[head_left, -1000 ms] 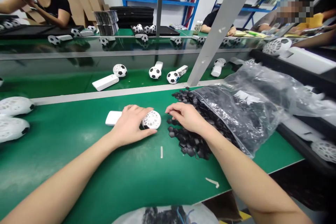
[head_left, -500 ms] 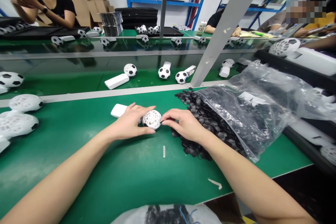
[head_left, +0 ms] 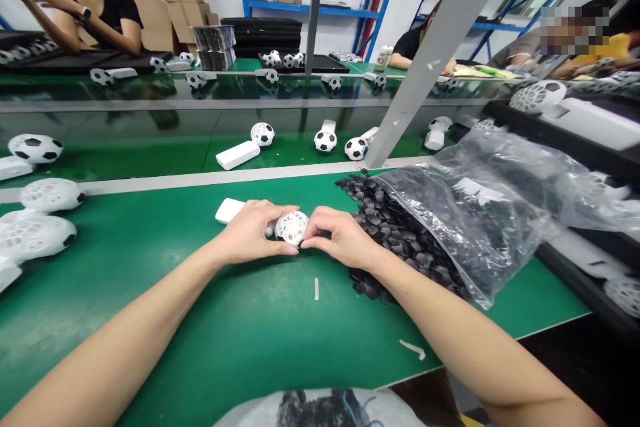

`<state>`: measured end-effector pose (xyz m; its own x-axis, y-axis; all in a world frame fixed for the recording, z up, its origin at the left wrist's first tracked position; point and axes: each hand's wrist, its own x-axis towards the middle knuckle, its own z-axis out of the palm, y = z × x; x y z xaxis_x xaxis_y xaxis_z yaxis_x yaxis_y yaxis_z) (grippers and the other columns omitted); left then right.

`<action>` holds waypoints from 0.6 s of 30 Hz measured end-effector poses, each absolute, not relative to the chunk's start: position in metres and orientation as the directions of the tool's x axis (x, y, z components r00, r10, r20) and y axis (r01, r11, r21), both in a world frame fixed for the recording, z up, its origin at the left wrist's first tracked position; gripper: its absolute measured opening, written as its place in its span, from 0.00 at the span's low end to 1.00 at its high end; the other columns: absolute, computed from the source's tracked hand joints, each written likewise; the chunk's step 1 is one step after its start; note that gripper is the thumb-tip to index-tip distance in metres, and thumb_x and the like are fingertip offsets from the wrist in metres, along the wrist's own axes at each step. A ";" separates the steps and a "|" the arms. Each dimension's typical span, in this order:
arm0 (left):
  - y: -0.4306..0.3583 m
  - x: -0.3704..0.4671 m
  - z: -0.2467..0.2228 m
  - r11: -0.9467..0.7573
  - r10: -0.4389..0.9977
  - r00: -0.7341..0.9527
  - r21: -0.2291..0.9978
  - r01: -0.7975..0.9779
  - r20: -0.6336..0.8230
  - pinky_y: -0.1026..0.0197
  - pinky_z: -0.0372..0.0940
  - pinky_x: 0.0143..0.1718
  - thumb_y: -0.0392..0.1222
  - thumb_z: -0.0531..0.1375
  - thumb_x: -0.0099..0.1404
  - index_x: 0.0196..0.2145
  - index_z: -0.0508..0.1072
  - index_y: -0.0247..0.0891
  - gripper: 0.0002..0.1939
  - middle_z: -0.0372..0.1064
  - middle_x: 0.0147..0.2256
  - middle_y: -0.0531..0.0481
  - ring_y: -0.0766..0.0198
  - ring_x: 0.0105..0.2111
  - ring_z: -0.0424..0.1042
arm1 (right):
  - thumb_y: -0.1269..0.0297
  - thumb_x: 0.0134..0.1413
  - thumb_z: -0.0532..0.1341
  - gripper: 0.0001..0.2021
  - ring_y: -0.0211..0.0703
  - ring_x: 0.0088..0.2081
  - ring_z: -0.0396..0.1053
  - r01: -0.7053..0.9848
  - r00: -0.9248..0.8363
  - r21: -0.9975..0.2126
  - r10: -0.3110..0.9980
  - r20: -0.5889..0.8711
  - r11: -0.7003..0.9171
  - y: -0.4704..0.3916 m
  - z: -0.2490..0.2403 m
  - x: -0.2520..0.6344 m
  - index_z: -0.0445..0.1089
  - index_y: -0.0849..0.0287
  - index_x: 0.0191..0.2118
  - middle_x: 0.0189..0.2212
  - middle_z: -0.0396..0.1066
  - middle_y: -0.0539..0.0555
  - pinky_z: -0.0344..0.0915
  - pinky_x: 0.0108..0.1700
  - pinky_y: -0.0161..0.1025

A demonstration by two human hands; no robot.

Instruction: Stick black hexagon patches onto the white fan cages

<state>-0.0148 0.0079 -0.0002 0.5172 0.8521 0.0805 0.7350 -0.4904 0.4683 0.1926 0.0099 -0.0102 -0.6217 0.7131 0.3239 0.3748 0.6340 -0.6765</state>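
My left hand (head_left: 250,232) is closed round a white openwork football (head_left: 293,227), thumb at its near side and fingers at its far side. From under that hand, a white handle-like block (head_left: 229,211) sticks out to the left. My right hand (head_left: 340,235) pinches at the ball's lower right edge. A small dark bit shows at its fingertips, like one of the black plastic pieces (head_left: 417,247) heaped just to the right. Most of this bit is hidden by the fingers. Those heaped pieces spill from a clear plastic bag (head_left: 480,213).
Beyond the pale rail (head_left: 150,183), finished black-and-white footballs (head_left: 325,140) with white handles lie on a green belt. More white balls (head_left: 53,195) sit at left. A slanted grey post (head_left: 425,67) rises at right, beside black trays (head_left: 560,140). Co-workers (head_left: 100,13) sit opposite.
My right fingertips have moved from the ball's right side down to its lower right edge. The ball has shifted slightly right in view. Footballs on the belts have shifted too.
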 end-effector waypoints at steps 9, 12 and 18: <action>-0.004 0.001 -0.010 -0.431 0.902 0.378 0.394 0.811 0.209 0.49 0.53 0.49 0.62 0.57 0.50 0.48 0.66 0.42 0.32 0.70 0.41 0.48 0.53 0.42 0.65 | 0.66 0.48 0.63 0.06 0.37 0.33 0.63 0.372 -0.538 -0.740 0.780 0.321 0.561 0.011 -0.015 0.192 0.64 0.59 0.29 0.30 0.63 0.50 0.63 0.36 0.35; -0.006 0.001 -0.009 -0.460 0.888 0.400 0.383 0.801 0.228 0.48 0.53 0.49 0.59 0.57 0.53 0.48 0.65 0.40 0.28 0.70 0.42 0.48 0.54 0.42 0.65 | 0.63 0.47 0.64 0.13 0.43 0.45 0.62 0.372 -0.488 -0.776 0.819 0.303 0.509 0.012 -0.020 0.192 0.63 0.57 0.39 0.43 0.63 0.55 0.65 0.40 0.39; -0.004 0.001 -0.006 -0.467 0.884 0.421 0.423 0.776 0.203 0.49 0.53 0.49 0.56 0.57 0.54 0.48 0.65 0.42 0.26 0.70 0.42 0.50 0.55 0.42 0.65 | 0.65 0.51 0.60 0.19 0.41 0.47 0.65 0.271 -0.560 -0.881 0.808 0.184 0.389 0.013 -0.021 0.190 0.58 0.57 0.50 0.48 0.64 0.56 0.64 0.47 0.41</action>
<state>0.0009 -0.0043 -0.0059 0.4213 0.8839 0.2030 0.7762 -0.4672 0.4234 0.1904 0.0127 -0.0210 -0.5603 0.8076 0.1841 0.2711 0.3888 -0.8806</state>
